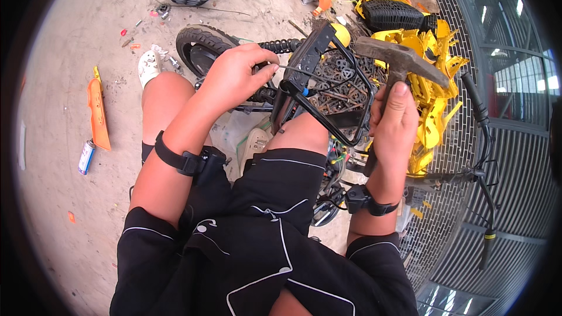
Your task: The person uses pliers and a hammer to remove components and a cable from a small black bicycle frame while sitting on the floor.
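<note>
The hammer (401,61) is right of the frame's centre, raised with its dark, worn head uppermost and its handle running down behind the fingers. It looks heavy, stiff and hardly fragile, with most of its weight probably in the head; the handle is the place to take hold, and lower down would likely give more swing, while a hold close under the head, as here, should give more control. The right hand (399,118) has its grip closed round the handle, thumb laid along it just beneath the head.

The thin black cable (297,69) lies near the centre of the frame, crossing above a black metal frame (321,114). It seems light and springy, easy to bend, and is best taken near its end, between 2 fingertips. The left hand (237,75) does so: its grip is pressed together, thumb and forefinger pinching the cable.

A tyre (188,40) and a coil spring (278,46) sit beyond the left hand; yellow plastic panels (430,111) are heaped on the right of the frame.
</note>
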`<state>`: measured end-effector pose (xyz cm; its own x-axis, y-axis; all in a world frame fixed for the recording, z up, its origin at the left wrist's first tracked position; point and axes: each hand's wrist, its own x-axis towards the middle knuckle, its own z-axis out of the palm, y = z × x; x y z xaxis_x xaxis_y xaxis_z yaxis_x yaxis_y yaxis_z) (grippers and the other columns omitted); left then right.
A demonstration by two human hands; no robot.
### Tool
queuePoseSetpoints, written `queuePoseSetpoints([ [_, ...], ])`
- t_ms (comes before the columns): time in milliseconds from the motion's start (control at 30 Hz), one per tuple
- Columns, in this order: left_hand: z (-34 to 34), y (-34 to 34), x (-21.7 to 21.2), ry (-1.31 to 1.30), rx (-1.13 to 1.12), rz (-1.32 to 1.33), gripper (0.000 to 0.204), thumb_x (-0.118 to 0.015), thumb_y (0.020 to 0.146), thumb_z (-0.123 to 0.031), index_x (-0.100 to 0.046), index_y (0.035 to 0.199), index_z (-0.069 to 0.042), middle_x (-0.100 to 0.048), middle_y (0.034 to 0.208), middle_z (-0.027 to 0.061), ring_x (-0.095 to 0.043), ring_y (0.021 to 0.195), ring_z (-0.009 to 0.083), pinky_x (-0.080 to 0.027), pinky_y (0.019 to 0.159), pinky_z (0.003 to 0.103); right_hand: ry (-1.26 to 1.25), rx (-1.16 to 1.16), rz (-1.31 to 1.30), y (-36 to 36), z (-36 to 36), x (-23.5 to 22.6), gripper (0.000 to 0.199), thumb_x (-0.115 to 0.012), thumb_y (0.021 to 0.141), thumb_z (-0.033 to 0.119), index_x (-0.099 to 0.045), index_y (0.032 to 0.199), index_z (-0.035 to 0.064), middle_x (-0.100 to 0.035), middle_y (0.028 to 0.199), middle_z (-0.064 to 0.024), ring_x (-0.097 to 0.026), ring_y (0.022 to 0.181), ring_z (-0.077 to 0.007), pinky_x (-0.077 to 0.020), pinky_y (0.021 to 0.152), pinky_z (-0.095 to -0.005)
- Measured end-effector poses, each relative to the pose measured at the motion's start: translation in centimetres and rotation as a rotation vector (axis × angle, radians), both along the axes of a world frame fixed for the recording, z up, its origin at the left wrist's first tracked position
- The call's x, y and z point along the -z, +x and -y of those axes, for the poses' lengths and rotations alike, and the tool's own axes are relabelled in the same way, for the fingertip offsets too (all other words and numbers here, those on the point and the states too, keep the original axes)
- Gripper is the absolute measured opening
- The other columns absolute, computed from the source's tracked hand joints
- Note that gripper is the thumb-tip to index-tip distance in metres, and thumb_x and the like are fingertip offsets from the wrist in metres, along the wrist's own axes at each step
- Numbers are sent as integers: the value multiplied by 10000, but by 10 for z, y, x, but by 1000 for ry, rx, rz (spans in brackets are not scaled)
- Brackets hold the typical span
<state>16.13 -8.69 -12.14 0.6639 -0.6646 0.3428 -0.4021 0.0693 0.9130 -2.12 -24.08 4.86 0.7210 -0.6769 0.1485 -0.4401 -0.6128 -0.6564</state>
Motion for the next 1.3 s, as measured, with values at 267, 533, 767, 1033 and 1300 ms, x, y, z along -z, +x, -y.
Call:
queuePoseSetpoints([
  [267,2,-3,0,-14,19,36,148,-731,902,-108,-739,1032,-36,-619,826,77,-590,710,184,-486,654,316,-254,-36,-378,9,-11,63,479,-464,1078,430,-556,931,-17,-638,783,-326,-615,813,-564,-486,684,-594],
  [533,-16,4,-5,33,-16,-39,133,-727,900,-87,-725,1011,-13,-630,843,69,-566,704,158,-480,659,303,-186,-16,-371,9,-9,62,489,-469,1077,438,-548,924,-20,-629,767,-320,-612,780,-557,-487,670,-563],
  [767,-27,6,-8,45,-40,-68,175,-710,903,-160,-743,1026,-40,-677,907,120,-641,757,252,-520,698,353,-189,-21,-306,7,-3,57,485,-501,1067,450,-593,914,-1,-630,741,-271,-623,735,-505,-491,644,-511],
  [1033,-26,6,-4,49,-61,-37,125,-722,910,-87,-735,1007,-10,-666,878,78,-594,735,169,-495,685,301,28,-48,121,3,6,2,481,-403,1111,447,-571,865,69,-477,601,33,-395,453,-47,-292,411,-223],
  [1300,-20,6,-2,23,-50,8,125,-719,903,-81,-734,1004,-9,-648,854,83,-586,718,179,-490,673,308,-297,-99,-355,9,0,67,484,-479,1071,429,-597,917,-16,-652,809,-305,-627,818,-539,-494,699,-579],
])
